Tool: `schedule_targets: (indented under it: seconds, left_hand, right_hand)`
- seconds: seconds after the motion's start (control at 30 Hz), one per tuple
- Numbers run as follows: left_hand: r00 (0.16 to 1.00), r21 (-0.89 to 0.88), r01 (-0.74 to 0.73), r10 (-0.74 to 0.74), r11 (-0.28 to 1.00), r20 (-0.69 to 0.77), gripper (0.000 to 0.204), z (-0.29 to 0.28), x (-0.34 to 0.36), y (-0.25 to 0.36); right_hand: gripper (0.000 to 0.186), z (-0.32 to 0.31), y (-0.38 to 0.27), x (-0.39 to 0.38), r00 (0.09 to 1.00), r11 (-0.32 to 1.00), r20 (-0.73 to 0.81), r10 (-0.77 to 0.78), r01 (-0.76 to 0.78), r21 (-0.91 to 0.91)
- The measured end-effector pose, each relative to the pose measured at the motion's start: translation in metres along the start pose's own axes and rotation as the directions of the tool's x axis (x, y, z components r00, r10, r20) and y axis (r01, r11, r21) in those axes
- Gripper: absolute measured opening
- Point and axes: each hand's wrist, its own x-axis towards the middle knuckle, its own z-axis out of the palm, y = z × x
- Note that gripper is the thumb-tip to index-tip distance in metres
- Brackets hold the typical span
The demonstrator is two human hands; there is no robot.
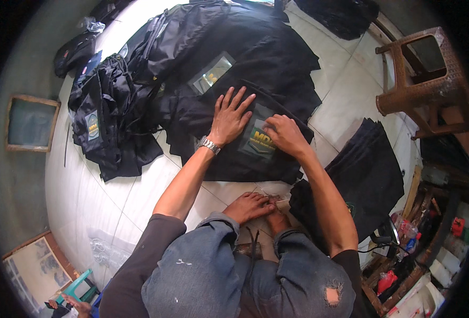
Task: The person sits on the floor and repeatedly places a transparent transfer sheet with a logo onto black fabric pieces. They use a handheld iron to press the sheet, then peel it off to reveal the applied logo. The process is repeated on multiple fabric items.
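A pile of black fabric pieces (229,164) lies on the floor in front of me. On the top piece is a yellow and green printed emblem under a sheet of clear film (249,147). My left hand (230,117) lies flat on the fabric beside the film, fingers spread and holding nothing. At the film's upper right edge my right hand (286,133) is closed, fingertips pinched together on the film. Farther up the pile, a second clear film sheet (214,73) catches the light. My bare feet (253,206) are just below the pile.
Another stack of black fabric (359,169) lies to the right, and crumpled black pieces (110,106) are at the left. A brown plastic stool (399,100) stands far right, above a cluttered wooden rack (430,254). Another person's hand (79,305) shows at lower left.
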Motion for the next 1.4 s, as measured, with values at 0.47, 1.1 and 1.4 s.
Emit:
schedule_targets:
  seconds: [0.47, 1.1, 1.4]
  left_hand:
    - [1.000, -0.021, -0.009, 0.009, 1.000, -0.022, 0.054, 0.004, -0.001, -0.003]
    - [1.000, -0.013, -0.008, 0.008, 1.000, -0.017, 0.054, 0.007, -0.001, -0.005]
    - [1.000, -0.018, 0.000, 0.000, 1.000, 0.000, 0.055, 0.004, 0.000, -0.002]
  right_hand:
    - [0.030, -0.011, -0.002, 0.000, 0.991, 0.974, 0.102, 0.086, -0.105, 0.202]
    - [0.049, 0.011, 0.028, -0.036, 0.778, 0.634, 0.298, 0.553, -0.625, 0.455]
    - [0.045, 0.022, 0.031, -0.043, 0.719, 0.520, 0.374, 0.586, -0.688, 0.507]
